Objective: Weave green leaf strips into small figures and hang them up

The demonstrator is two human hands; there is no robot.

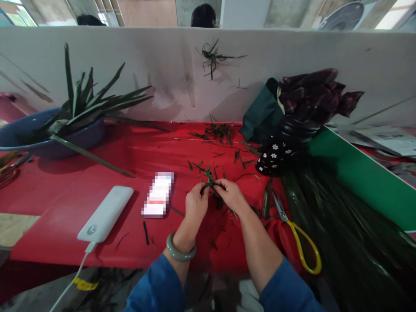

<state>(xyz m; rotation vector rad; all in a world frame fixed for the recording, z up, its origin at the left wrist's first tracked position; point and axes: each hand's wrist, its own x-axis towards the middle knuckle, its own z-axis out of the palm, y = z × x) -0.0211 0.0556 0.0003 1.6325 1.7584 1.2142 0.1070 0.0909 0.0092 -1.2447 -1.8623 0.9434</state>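
Both of my hands meet over the red table [97,173], pinching a small piece of woven green leaf strips [209,181]. My left hand [196,203], with a jade bangle [180,250] on its wrist, grips the piece's left side with closed fingers. My right hand [230,194] pinches its right side. Short leaf scraps [217,130] lie scattered on the cloth beyond the hands.
A blue basin [48,138] of long green leaves stands at far left. A white power bank [105,213] with cable and a phone [158,194] lie left of my hands. Yellow-handled scissors [297,234], a leaf bundle [341,234], a flowered pouch [274,156] and dark cloth sit right. A white partition [182,69] backs the table.
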